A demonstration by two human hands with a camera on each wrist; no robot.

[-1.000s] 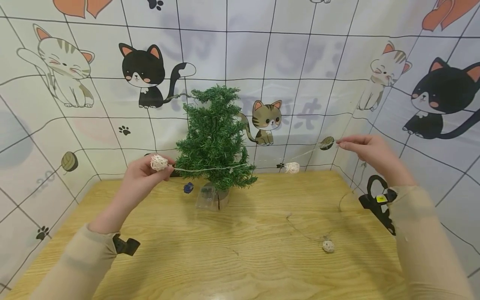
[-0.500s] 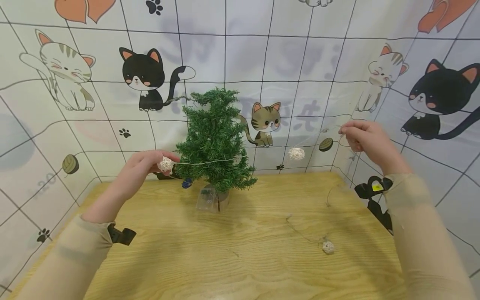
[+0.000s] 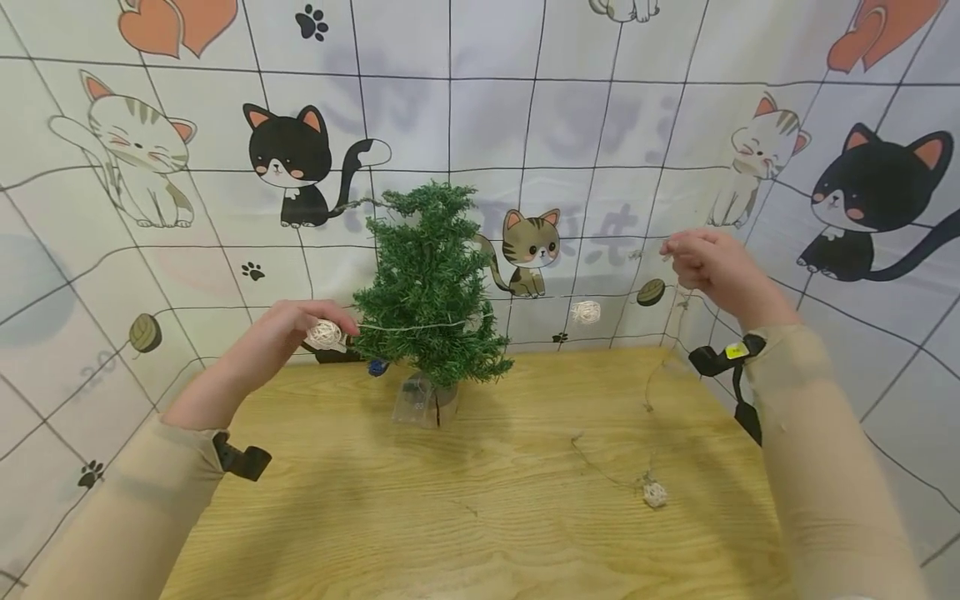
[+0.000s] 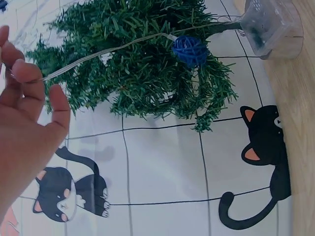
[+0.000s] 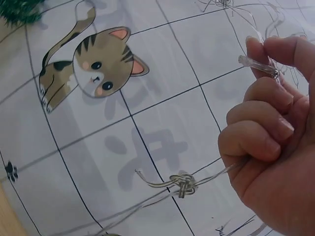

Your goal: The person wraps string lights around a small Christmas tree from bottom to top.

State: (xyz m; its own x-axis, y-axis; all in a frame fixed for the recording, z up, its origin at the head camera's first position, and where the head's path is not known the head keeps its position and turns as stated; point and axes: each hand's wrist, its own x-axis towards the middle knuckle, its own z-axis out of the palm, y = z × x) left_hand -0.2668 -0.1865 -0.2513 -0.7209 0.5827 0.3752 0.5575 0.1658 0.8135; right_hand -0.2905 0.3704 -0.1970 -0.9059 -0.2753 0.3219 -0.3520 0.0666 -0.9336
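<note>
A string of lights, its thin clear wire (image 3: 405, 327) strung with woven balls, stretches across the front of a small green artificial tree (image 3: 427, 275). My left hand (image 3: 277, 342) holds the wire at the tree's left, beside a white ball (image 3: 325, 334). To the right, my right hand (image 3: 723, 271) pinches the wire between thumb and forefinger, the other fingers curled. A small clear bulb (image 5: 256, 65) pokes out by those fingers, and a wire knot (image 5: 182, 186) hangs below. Between hand and tree hangs another white ball (image 3: 587, 312). A blue ball (image 4: 190, 51) hangs against the branches.
The tree's base stands at the back of a wooden table (image 3: 525, 483), with a clear plastic box (image 3: 412, 400) against it. Front right on the table lies another white ball (image 3: 654, 494) with trailing wire. Cat-print sheeting (image 3: 495, 117) encloses the back and sides.
My right hand has risen and moved slightly left, still holding the wire. The left hand has turned, fingers now pointing right over the white ball. The hanging white ball has risen slightly.
</note>
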